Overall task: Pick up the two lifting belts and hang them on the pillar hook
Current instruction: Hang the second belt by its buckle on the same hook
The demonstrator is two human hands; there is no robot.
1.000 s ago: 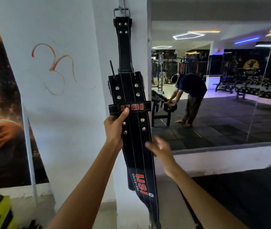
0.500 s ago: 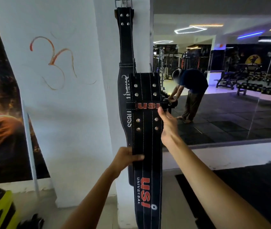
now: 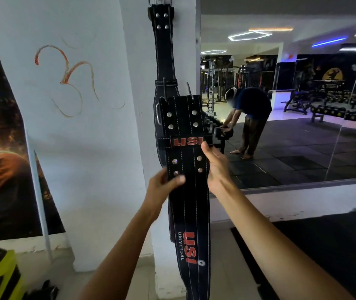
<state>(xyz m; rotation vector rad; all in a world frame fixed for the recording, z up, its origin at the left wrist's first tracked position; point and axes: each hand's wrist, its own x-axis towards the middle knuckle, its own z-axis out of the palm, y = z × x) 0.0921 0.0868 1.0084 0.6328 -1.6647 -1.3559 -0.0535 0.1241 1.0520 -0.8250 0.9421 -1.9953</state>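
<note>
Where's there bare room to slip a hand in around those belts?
Bare pillar left of the hung belt, up to the buckle. Crowded lower down: the left hand and right hand grip the USI belt, with the mirror close on the right.

This is a gym. A white pillar (image 3: 99,126) is standing in the middle of the view with a black leather lifting belt (image 3: 165,53) hanging down its corner. Right of the pillar a large wall mirror (image 3: 291,105) is reflecting dark rubber floor tiles, rows of dumbbells on racks (image 3: 333,111), a bench, cable machines and hexagonal ceiling lights. Left of the pillar a big poster (image 3: 1,148) is covering the wall.
</note>
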